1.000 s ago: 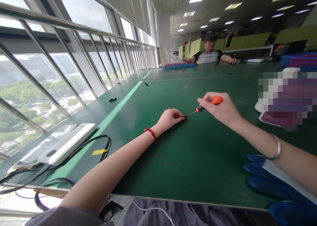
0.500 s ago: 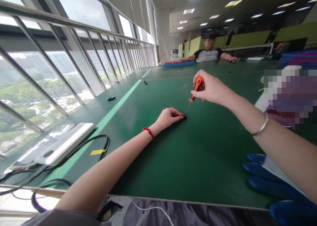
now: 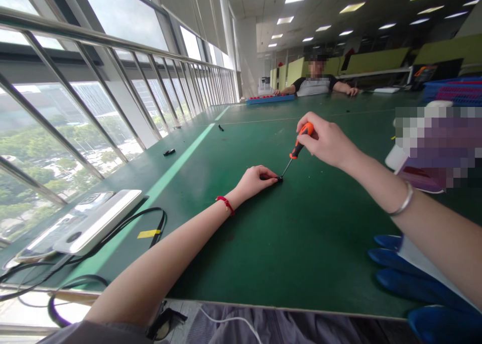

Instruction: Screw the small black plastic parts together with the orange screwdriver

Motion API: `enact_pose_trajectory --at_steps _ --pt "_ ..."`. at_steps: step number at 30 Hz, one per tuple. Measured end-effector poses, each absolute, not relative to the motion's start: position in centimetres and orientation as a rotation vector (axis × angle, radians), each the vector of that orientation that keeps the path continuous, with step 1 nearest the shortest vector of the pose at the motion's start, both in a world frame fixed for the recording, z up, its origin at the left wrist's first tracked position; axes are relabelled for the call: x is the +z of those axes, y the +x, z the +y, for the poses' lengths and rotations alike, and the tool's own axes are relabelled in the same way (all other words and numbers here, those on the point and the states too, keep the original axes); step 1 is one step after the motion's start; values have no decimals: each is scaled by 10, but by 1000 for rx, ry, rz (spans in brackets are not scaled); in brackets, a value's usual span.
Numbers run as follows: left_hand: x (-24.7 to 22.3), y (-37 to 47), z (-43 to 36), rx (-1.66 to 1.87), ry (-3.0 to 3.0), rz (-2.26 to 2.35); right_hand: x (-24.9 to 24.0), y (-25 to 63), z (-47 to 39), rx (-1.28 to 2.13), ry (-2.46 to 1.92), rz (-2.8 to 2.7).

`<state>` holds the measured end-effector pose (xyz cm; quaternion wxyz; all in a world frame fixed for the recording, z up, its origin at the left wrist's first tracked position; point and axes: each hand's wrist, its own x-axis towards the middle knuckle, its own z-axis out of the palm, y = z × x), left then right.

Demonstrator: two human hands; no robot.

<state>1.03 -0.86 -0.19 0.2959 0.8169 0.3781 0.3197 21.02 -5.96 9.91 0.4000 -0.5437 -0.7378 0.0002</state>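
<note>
My left hand (image 3: 258, 180) rests on the green table (image 3: 301, 243), its fingertips pinching a small black part (image 3: 279, 179). Much of that part is hidden by the fingers. Above and to the right, my right hand (image 3: 323, 139) grips the upper handle of an orange and black screwdriver (image 3: 297, 147). The screwdriver leans, handle to the right, and its metal tip meets the black part beside my left fingertips.
Two small black pieces (image 3: 169, 152) (image 3: 221, 128) lie farther left. A white power bank (image 3: 101, 221) with black cables is at the near left. Blue gloves (image 3: 410, 278) lie at the near right. Across the table sits a person (image 3: 315, 85) behind a blue tray (image 3: 270, 99).
My right hand has shifted slightly right and down, and the screwdriver leans farther to the right. My left hand stays on the black part.
</note>
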Motion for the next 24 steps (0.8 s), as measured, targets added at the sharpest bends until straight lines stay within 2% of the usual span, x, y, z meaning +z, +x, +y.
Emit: enact_pose_trajectory --at_steps 14,24 --pt "-2 11 -9 817 2246 997 101 203 -67 -115 -1412 -1899" --pt "0 10 -14 853 2407 1165 97 203 -64 -109 -1411 -1862"
